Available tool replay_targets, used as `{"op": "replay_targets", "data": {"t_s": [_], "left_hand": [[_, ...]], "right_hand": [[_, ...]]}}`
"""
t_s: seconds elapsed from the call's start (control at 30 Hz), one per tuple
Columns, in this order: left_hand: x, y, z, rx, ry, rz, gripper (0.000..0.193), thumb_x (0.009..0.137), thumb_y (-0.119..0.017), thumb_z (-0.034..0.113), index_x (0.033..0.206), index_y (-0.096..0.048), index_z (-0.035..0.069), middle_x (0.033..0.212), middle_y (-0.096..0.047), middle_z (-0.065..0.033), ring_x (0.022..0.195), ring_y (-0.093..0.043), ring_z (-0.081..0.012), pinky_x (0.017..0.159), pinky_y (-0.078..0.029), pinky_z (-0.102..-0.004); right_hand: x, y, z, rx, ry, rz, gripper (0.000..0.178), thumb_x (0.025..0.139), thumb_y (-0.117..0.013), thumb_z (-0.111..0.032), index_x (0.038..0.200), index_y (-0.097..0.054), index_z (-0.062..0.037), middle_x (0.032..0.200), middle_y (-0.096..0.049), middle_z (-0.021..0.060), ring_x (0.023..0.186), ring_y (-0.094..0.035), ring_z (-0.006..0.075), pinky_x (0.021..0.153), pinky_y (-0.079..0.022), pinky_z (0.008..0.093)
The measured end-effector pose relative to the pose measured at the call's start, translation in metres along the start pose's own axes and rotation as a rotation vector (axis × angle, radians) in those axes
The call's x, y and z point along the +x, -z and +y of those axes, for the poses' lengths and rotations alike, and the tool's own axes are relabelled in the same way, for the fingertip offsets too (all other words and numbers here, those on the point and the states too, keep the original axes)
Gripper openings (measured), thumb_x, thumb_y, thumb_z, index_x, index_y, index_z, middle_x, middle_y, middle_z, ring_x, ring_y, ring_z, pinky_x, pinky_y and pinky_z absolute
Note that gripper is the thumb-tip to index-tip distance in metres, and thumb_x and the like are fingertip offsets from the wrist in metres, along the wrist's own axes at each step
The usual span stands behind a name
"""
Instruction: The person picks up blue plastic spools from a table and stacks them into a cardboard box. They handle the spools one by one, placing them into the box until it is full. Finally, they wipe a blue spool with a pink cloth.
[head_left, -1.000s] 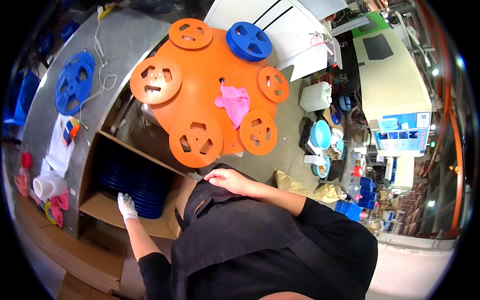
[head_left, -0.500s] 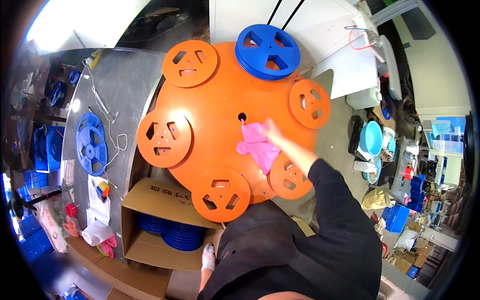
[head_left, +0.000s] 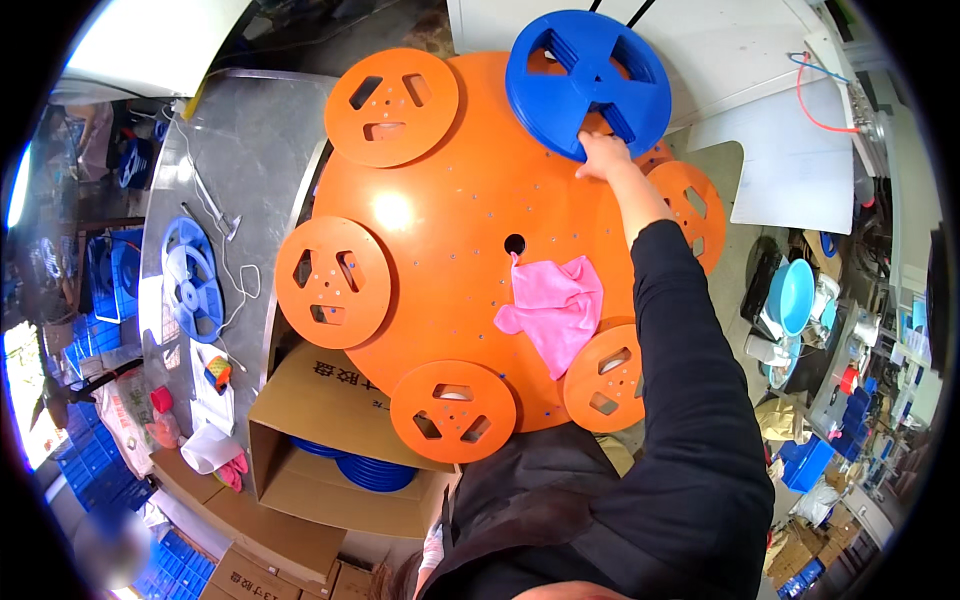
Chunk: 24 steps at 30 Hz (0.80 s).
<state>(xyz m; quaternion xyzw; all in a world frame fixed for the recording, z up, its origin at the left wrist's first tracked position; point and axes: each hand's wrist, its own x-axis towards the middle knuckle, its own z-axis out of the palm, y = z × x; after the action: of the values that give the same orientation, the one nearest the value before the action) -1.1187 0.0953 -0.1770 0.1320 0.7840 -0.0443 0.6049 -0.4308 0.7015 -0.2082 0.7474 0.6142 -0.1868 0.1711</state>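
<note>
My right hand (head_left: 605,157) is at the near rim of a stack of blue plastic reels (head_left: 540,85) at the far side of a large round orange turntable (head_left: 440,190). Its fingers curl over the rim beside a cutout of the top reel. A crumpled pink cloth (head_left: 555,300) lies on the turntable near the dark centre hole (head_left: 514,244). My left hand (head_left: 433,548), in a whitish covering, hangs low beside my dark apron. Only part of it shows, and its fingers are hidden.
Several orange discs with cutouts (head_left: 332,282) ring the turntable's edge. An open cardboard box (head_left: 340,400) holding blue reels (head_left: 378,474) stands at the near left. On the grey metal table (head_left: 260,130) are a blue reel (head_left: 192,280) and a white cable (head_left: 250,285). Basins (head_left: 790,297) stand right.
My right hand has left the pink cloth and moved far forward to the blue reel stack. The cloth stays on the turntable. The view has shifted, and the left hand shows less.
</note>
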Motion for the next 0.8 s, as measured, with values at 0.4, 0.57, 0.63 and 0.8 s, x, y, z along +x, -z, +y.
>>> {"op": "replay_targets", "data": {"t_s": [0.4,0.57,0.63,0.8], "left_hand": [[0.001,0.015,0.08,-0.483,-0.098,-0.065,0.048,0.091,-0.057,0.023,0.135,-0.045,0.009,0.084,-0.06,-0.0053,0.07,-0.054,-0.0143,0.065,-0.047,-0.0277],[0.055,0.038,0.051,-0.33,-0.471,-0.167,0.046,0.095,-0.049,0.038,0.125,-0.054,0.003,0.091,-0.059,-0.0018,0.079,-0.054,-0.0118,0.073,-0.045,-0.0272],[0.043,0.039,0.07,-0.505,-0.385,-0.143,0.038,0.091,-0.055,0.043,0.11,-0.061,0.01,0.082,-0.056,0.002,0.071,-0.051,-0.0119,0.066,-0.043,-0.0263],[0.032,0.091,0.055,-0.633,-0.475,-0.134,0.05,0.092,-0.055,0.028,0.137,-0.045,0.01,0.095,-0.058,0.0038,0.075,-0.05,-0.0071,0.067,-0.041,-0.0214]], "right_hand": [[-0.216,0.08,-0.088,1.114,0.118,0.319,0.035,0.082,-0.062,-0.019,0.11,-0.058,0.0002,0.087,-0.069,0.0134,0.08,-0.069,0.0222,0.07,-0.054,0.0352],[-0.372,0.093,-0.111,2.08,0.138,0.145,0.031,0.085,-0.061,-0.022,0.109,-0.059,-0.0018,0.092,-0.066,0.0105,0.08,-0.067,0.022,0.073,-0.057,0.0339],[-0.426,0.076,-0.14,2.212,0.126,0.121,0.032,0.085,-0.061,-0.022,0.11,-0.056,-0.0031,0.089,-0.065,0.0083,0.08,-0.067,0.0205,0.072,-0.057,0.0338],[-0.531,0.037,-0.217,2.488,0.187,0.069,0.029,0.087,-0.057,-0.02,0.111,-0.055,-0.0022,0.089,-0.065,0.008,0.075,-0.066,0.0192,0.067,-0.058,0.0349]]}}
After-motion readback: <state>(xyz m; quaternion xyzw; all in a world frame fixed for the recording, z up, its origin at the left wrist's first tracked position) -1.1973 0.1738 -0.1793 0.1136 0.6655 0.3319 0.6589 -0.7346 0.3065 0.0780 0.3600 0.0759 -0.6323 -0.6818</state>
